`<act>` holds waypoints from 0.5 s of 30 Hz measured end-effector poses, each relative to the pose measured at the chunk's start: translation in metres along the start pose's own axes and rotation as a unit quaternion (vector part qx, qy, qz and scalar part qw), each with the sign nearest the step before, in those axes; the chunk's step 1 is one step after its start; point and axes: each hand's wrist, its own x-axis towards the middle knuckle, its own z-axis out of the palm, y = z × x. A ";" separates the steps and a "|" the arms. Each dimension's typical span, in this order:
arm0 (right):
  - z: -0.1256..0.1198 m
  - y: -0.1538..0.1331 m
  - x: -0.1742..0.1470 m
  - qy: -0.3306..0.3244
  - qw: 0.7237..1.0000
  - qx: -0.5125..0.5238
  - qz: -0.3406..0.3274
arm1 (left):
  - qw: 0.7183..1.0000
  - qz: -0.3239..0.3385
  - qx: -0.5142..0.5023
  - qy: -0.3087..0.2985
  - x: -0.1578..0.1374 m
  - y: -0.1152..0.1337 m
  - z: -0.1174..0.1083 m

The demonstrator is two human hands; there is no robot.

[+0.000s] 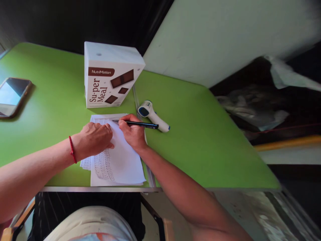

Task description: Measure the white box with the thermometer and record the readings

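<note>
My right hand (132, 132) grips a black pen (144, 125), its tip against the upper part of a white sheet of paper (126, 160). Dense handwriting fills the left side of that sheet, and the right side is blank. My left hand (94, 139), with a red cord bracelet (72, 150) on the wrist, rests on the written part. Its fingers are curled under, and nothing shows in them. More sheets lie beneath, some with writing sticking out at the left.
Behind the paper stands a white NutriMotion box (110, 77). A white handheld thermometer (155, 117) lies right of the pen. At the far left a phone (12, 95) lies on the green table (195, 147). Plastic bags (255, 107) are beyond the table's right edge.
</note>
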 end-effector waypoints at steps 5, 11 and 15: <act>-0.001 0.001 0.000 -0.008 1.000 -0.002 -0.003 | 1.000 -0.010 0.002 -0.004 0.000 0.002 -0.002; -0.001 0.004 0.000 -0.008 1.000 -0.017 -0.006 | 1.000 -0.013 0.003 -0.009 -0.001 0.003 -0.002; -0.002 0.005 0.000 -0.013 1.000 -0.024 -0.012 | 1.000 -0.010 -0.001 -0.004 -0.001 0.002 0.001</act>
